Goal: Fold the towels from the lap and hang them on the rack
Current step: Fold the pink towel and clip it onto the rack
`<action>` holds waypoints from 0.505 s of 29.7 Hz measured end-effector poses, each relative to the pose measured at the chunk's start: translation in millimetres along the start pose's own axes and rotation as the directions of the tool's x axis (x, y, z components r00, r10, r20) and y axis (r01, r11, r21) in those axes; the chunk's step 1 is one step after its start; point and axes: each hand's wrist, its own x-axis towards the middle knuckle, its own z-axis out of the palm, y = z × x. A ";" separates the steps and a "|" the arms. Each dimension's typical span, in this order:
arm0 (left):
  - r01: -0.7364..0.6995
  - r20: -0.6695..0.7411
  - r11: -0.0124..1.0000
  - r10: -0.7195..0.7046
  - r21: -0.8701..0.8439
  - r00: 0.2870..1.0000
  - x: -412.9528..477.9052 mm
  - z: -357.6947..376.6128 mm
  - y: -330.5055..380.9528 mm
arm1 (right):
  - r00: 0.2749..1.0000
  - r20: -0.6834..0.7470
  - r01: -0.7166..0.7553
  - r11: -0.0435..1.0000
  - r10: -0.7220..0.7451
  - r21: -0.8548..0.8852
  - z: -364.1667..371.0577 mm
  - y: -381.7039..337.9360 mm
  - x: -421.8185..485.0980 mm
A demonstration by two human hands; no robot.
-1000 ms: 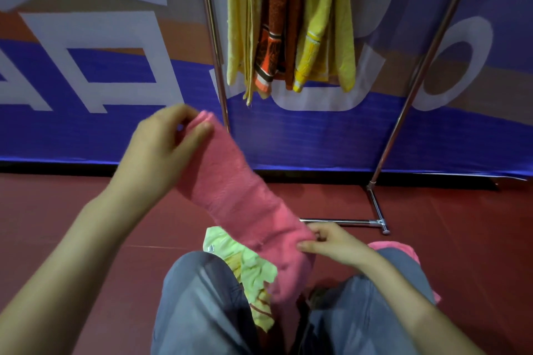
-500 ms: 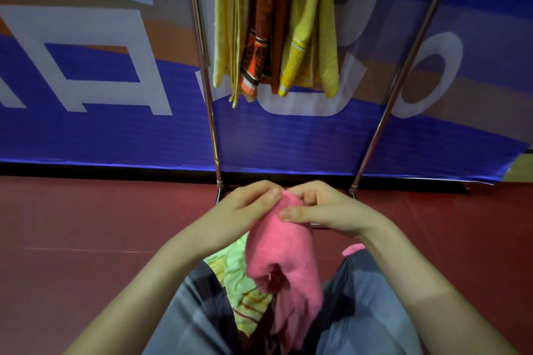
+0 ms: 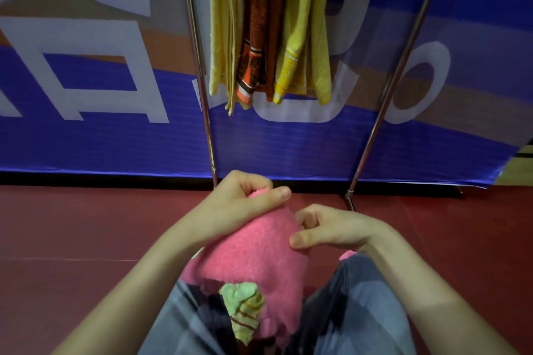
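Observation:
A pink towel [image 3: 253, 256] hangs doubled over above my lap. My left hand [image 3: 245, 199] pinches its upper edge between thumb and fingers. My right hand [image 3: 326, 228] grips the towel's right edge, thumb on the front. A light green striped towel [image 3: 245, 308] lies crumpled on my lap under the pink one. Another bit of pink cloth [image 3: 347, 254] shows by my right knee. The metal rack [image 3: 202, 81] stands in front of me, with yellow towels [image 3: 302, 37] and an orange-brown towel [image 3: 256, 37] hanging from it.
A blue and white banner [image 3: 86, 138] covers the wall behind the rack. The rack's right leg [image 3: 389, 95] slants down to the dark red floor [image 3: 72, 225]. My legs in grey trousers [image 3: 360, 311] fill the lower middle of the view.
My left hand came down from the raised, stretched-out towel end and met my right hand. The pink towel went from a long strip to a doubled fold over my lap.

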 end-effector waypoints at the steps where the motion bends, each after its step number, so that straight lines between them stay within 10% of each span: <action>1: 0.008 -0.035 0.999 -0.009 -0.033 0.999 -0.5 -2.9 2.4 | 1.000 0.009 -0.020 1.000 0.020 -0.002 -2.1 7.9 1.1; 9: 0.101 -0.223 0.954 -0.168 -0.284 0.960 -3.2 -43.7 -5.1 | 0.998 -0.070 0.015 0.973 0.001 0.230 -9.0 32.3 -7.1; 15: 0.291 0.056 0.942 -0.285 -0.167 0.957 -3.7 -34.3 -32.8 | 0.959 -0.213 0.250 0.919 -0.190 0.306 -10.4 -11.6 -9.3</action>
